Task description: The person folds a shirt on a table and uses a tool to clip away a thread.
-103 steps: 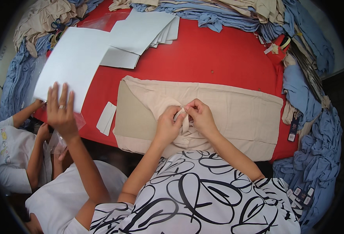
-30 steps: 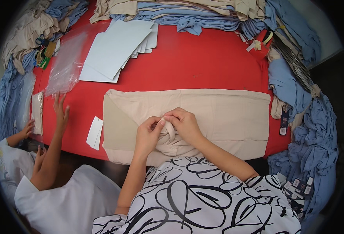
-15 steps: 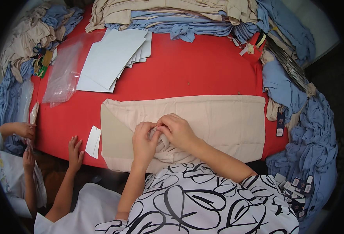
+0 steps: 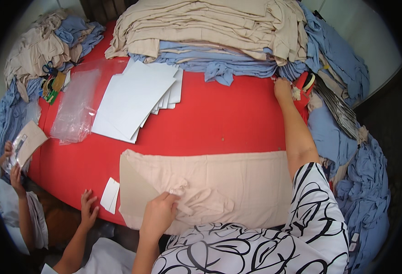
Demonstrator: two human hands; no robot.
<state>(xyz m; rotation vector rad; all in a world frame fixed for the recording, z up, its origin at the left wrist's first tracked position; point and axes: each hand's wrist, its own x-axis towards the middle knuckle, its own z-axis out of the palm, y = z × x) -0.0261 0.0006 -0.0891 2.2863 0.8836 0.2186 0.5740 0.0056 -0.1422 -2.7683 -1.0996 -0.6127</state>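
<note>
A folded beige garment point(image 4: 251, 182) lies across the near part of the red table, with a bunched, crumpled piece of its cloth near the middle. My left hand point(image 4: 157, 213) pinches the edge of that bunch, fingers closed. A darker beige triangular flap point(image 4: 135, 194) shows at the garment's left end. My right arm stretches to the far right, where my right hand point(image 4: 282, 89) is closed beside small tags at the edge of the blue cloth pile. What its fingers hold is too small to make out. A red holder with a tape roll point(image 4: 308, 83) sits just right of it.
White cards point(image 4: 132, 100) and clear plastic bags point(image 4: 75, 109) lie at left centre. Beige and blue garment stacks point(image 4: 201, 23) line the back; a blue pile point(image 4: 365, 182) hangs at right. Two small white cards point(image 4: 110, 195) lie near another person's hand point(image 4: 88, 210). Another person holds a packet point(image 4: 27, 142).
My right hand has left the garment and reached to the far right; my left stays on the bunched cloth. The view has tilted up. At left, a person has raised a bagged beige packet.
</note>
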